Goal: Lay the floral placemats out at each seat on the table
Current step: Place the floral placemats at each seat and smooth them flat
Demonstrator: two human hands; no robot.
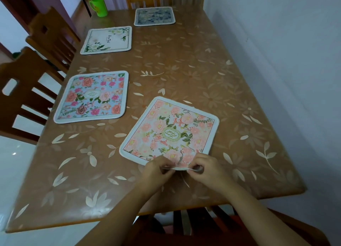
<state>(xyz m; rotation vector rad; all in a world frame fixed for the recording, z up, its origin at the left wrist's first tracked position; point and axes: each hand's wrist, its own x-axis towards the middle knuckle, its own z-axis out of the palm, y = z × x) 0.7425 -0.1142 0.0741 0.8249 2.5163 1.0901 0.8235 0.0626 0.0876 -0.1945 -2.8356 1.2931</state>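
Both hands meet at the near edge of the pink placemat (pixel 171 133). The left hand (pixel 158 169) and right hand (pixel 204 169) have their fingers curled in, pinching its white rim. The mat lies skewed on the table (pixel 203 70) in front of the near chair (pixel 199 221). Along the left side lie a blue placemat (pixel 92 98) and a white placemat (pixel 108 40), each by a wooden side chair (pixel 20 98). A dark placemat (pixel 154 16) sits at the far end, and a green cup (pixel 98 7) stands at the far left corner. A wall (pixel 286 61) runs close along the right side.
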